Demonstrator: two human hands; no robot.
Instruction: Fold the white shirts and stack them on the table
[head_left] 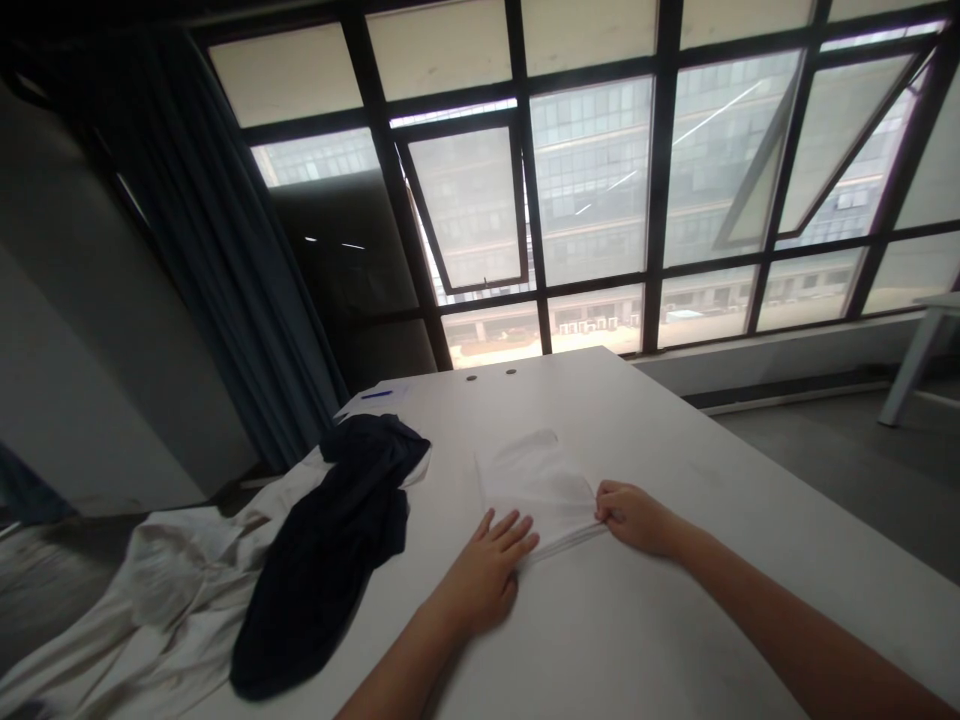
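Observation:
A thin, white folded sheet [536,485] lies on the white table [675,610] in front of me. Whether it is cloth or plastic I cannot tell; its near edge shows several layers. My left hand [487,570] rests on the near left corner, palm down with fingers spread. At the right edge, my right hand [634,515] is closed, pinching the near right corner between thumb and fingers. To the left lies a crumpled dark navy garment [322,560].
White crumpled fabric [180,580] hangs over the table's left edge. A blue pen [377,394] lies on paper at the far left corner. Two dark round holes [471,378] mark the far end. Windows [592,190] and a blue curtain [217,250] stand beyond.

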